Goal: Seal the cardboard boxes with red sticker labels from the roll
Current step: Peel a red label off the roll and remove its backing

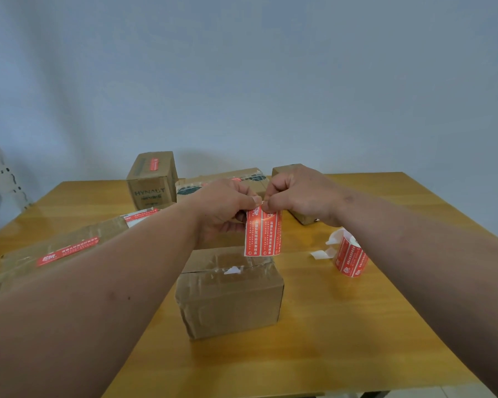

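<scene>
Both hands (222, 208) (296, 193) pinch the sticker strip (262, 232) (fingers hide its top edge)

Makeshift packing room: taped cardboard boxes (151, 179) on a wooden table (342, 326), bare grey wall (242, 81).

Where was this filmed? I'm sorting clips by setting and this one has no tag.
Likely a small packing station in a plain room, not a warehouse. A wooden table holds several cardboard boxes, some already sealed, beside a roll of red labels. Behind is a bare wall.
</scene>
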A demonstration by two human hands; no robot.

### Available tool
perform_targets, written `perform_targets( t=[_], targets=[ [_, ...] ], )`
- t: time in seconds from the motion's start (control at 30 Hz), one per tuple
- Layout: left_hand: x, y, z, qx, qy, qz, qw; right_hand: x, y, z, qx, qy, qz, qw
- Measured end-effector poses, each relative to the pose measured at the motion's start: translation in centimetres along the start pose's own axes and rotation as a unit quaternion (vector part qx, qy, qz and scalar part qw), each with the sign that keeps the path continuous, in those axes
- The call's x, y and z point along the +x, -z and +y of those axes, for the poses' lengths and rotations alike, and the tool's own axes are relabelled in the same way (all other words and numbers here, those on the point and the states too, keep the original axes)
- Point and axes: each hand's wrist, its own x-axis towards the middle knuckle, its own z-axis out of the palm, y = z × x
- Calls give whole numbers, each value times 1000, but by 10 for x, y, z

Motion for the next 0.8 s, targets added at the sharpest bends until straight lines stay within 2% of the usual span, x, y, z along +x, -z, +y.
perform_targets(
  t=[0.1,0.23,0.33,0.63,0.8],
  targets=[
    [0,2,1,17,-7,8,1000,1,1,0,-9,1,-15,1000],
    [0,6,7,149,-28,19,988,1,7,-2,-36,-16,-37,999],
    [-4,6,12,196,-34,26,980,0,14,-3,-25,-26,-49,998],
    [-6,6,14,200,-28,12,979,0,8,-15,-59,2,-60,996],
    [-5,10,8,132,-15,-2,991,0,6,-18,-62,4,-59,996]
  ],
)
